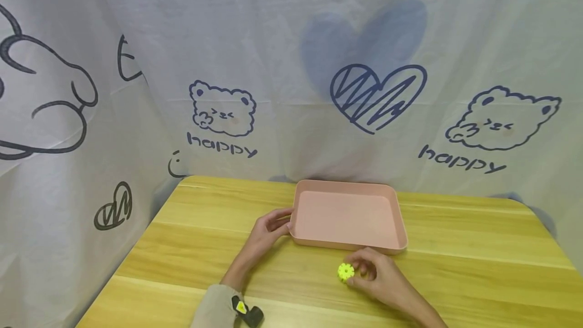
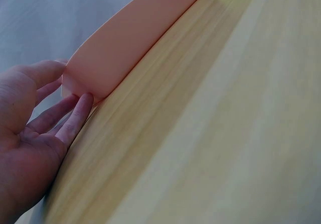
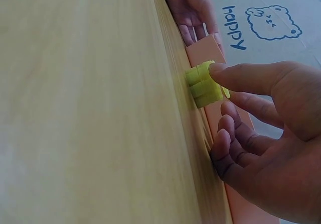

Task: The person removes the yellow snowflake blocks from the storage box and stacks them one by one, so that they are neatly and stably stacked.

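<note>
A shallow pink rectangular tray (image 1: 348, 216) stands on the wooden table toward its back edge. My left hand (image 1: 268, 229) is at the tray's left end, fingers extended against the wall near the front corner. In the left wrist view, the fingertips (image 2: 83, 103) touch the low part of that corner. A small bright yellow gear-shaped piece (image 1: 345, 272), toothed around its edge with a hole in its middle, is pinched between thumb and index finger of my right hand (image 1: 378, 275). It is held just in front of the tray's front wall, with the other fingers curled loosely.
The wood-grain table (image 1: 182, 252) reaches out on both sides of the tray. Behind it hangs a pale cloth (image 1: 282, 54) printed with hearts and bear faces. A black wrist device (image 1: 248, 313) sits on the left sleeve.
</note>
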`<state>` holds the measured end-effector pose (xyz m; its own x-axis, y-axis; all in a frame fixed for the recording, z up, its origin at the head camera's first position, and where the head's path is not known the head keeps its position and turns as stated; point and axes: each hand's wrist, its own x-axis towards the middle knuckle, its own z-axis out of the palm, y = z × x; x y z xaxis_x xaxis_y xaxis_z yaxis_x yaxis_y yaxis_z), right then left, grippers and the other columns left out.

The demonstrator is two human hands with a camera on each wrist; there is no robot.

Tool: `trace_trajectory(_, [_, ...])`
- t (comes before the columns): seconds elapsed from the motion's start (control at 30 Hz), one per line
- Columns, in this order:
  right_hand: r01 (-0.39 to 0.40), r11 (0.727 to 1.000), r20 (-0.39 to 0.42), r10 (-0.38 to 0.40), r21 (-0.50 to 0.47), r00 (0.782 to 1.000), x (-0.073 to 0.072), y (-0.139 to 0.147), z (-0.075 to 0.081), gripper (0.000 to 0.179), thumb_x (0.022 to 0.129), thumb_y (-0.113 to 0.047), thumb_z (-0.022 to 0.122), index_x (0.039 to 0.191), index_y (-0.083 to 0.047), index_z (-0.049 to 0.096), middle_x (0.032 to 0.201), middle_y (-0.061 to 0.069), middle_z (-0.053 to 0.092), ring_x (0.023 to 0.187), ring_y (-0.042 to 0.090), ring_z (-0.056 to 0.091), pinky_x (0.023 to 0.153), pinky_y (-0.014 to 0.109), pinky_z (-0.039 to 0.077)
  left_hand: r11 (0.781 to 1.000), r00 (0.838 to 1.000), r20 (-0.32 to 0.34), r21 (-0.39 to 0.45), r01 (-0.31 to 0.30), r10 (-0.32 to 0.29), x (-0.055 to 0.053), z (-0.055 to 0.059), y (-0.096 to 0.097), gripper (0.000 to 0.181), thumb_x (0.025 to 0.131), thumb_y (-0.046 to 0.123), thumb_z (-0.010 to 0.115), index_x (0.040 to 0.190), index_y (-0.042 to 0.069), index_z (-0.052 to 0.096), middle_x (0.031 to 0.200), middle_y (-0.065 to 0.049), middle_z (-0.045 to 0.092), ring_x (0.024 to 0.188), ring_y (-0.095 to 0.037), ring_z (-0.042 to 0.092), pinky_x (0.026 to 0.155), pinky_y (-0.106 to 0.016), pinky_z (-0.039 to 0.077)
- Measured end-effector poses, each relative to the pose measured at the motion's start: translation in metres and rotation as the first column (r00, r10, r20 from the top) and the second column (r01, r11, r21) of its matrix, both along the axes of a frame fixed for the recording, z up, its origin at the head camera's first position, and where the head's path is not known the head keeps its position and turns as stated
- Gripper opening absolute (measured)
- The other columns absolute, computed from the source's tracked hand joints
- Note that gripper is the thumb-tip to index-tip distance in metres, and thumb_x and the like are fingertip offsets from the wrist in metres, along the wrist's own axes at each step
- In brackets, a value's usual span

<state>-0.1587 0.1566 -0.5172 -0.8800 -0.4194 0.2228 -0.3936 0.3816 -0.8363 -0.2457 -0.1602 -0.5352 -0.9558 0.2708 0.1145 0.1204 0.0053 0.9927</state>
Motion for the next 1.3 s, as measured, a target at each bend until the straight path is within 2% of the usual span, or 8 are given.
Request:
trace_trajectory(0.5, [0.022, 1.000, 0.068, -0.021, -0.009, 0.997, 0.0002, -0.0007, 0.0005, 0.033, 0.083, -0.019, 0.087, 0.109, -0.011, 0.069, 0.096, 0.001, 0.061, 0.081, 0.017, 0.057, 0.064, 0.023, 0.050, 1.000, 1.000, -0.005, -0.002, -0.002, 0.002, 0.0009, 0.0009, 0.0003, 0.043, 0.100, 0.002, 0.065, 0.141, -0.005, 0.056, 0.145, -0.023, 0.055, 0.133, -0.039, 0.055, 0.099, -0.031, 0.055])
trace_trajectory(1.03, [0.028, 1.000, 0.086, -0.028, 0.003, 0.996, -0.0007, -0.0014, -0.0019, 0.034, 0.082, -0.021, 0.088, 0.107, -0.010, 0.066, 0.094, 0.002, 0.060, 0.080, 0.015, 0.056, 0.065, 0.023, 0.049, 1.000, 1.000, 0.009, 0.006, -0.003, 0.003, 0.0013, 0.0004, 0.0002, 0.043, 0.100, 0.003, 0.066, 0.141, -0.004, 0.057, 0.145, -0.021, 0.056, 0.133, -0.037, 0.055, 0.098, -0.031, 0.055])
trace_trajectory(1.3, [0.033, 0.999, 0.088, -0.033, 0.009, 0.996, -0.0012, -0.0015, -0.0031, 0.034, 0.083, -0.023, 0.088, 0.107, -0.011, 0.066, 0.094, 0.001, 0.060, 0.080, 0.014, 0.055, 0.064, 0.023, 0.049, 1.000, 1.000, -0.015, 0.013, 0.000, 0.000, -0.0001, -0.0017, 0.0000, 0.043, 0.100, 0.003, 0.065, 0.141, -0.005, 0.056, 0.145, -0.023, 0.056, 0.132, -0.039, 0.056, 0.098, -0.033, 0.056])
